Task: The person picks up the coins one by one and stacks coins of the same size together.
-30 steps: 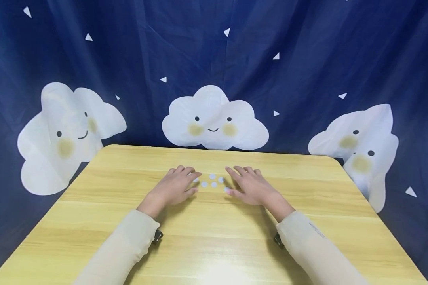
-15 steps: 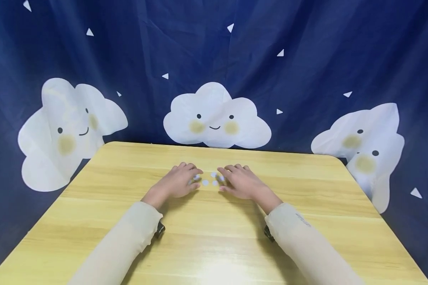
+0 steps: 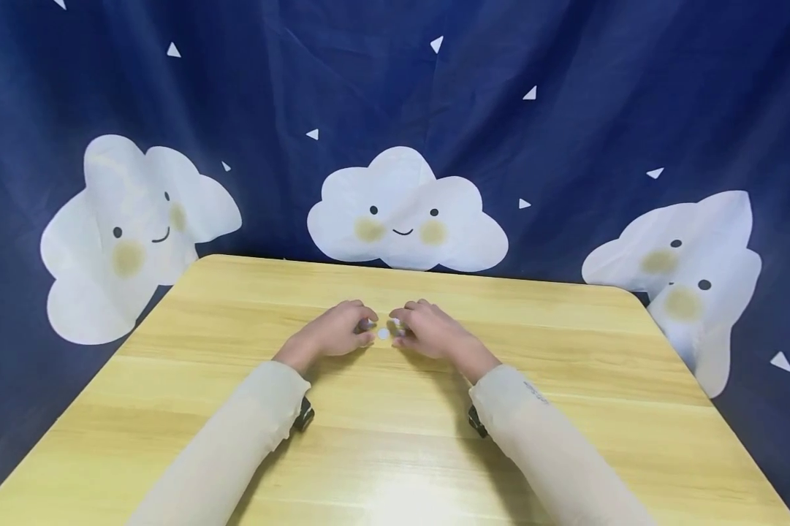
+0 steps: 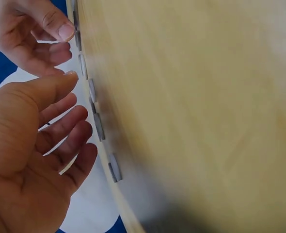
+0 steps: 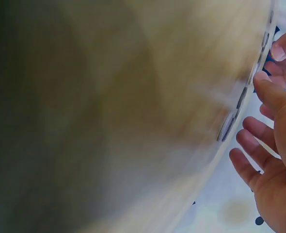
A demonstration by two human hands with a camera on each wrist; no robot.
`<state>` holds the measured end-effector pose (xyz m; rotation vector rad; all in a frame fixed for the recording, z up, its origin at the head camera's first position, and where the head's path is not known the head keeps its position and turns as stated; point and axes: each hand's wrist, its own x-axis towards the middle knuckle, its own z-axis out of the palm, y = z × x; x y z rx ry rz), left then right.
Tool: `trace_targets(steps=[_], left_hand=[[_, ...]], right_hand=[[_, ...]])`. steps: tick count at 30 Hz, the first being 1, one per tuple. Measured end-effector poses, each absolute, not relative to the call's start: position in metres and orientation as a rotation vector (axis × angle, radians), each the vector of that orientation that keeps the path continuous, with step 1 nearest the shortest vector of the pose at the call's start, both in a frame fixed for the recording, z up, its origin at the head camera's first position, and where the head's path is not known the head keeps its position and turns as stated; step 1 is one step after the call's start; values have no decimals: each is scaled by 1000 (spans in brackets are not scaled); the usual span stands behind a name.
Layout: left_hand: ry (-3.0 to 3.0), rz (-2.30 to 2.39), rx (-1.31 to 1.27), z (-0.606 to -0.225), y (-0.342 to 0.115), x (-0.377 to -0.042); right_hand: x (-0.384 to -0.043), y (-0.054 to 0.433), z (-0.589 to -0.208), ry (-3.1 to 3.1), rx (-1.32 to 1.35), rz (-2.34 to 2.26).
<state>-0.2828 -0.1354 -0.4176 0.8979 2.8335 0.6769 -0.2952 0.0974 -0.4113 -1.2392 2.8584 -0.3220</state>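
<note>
Evidently, the left hand (image 3: 337,329) and the right hand (image 3: 433,331) are held with fingers loosely curved, nothing being seen pinched, at either side of the discs (image 3: 383,334), which are laid flat on the worktop (image 3: 395,409) between them, presumably so that these are enclosed from both sides.

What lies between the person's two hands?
At least one white disc lies on the table between the left hand and right hand, as the head view shows.

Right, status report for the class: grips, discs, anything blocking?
Left grip and right grip cupped, empty. Pale discs on table: one plain between grips, others partly hidden from head view. No obstacle seen.
</note>
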Motion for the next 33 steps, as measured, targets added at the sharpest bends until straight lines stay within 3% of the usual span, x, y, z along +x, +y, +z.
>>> trace_targets(steps=[13, 33], left_hand=[[2639, 1013, 713, -418, -129, -292], [2701, 922, 742, -420, -120, -300]], right_hand=[[-307, 87, -409, 2707, -1046, -647], [-313, 77, -414, 2692, -1018, -695]])
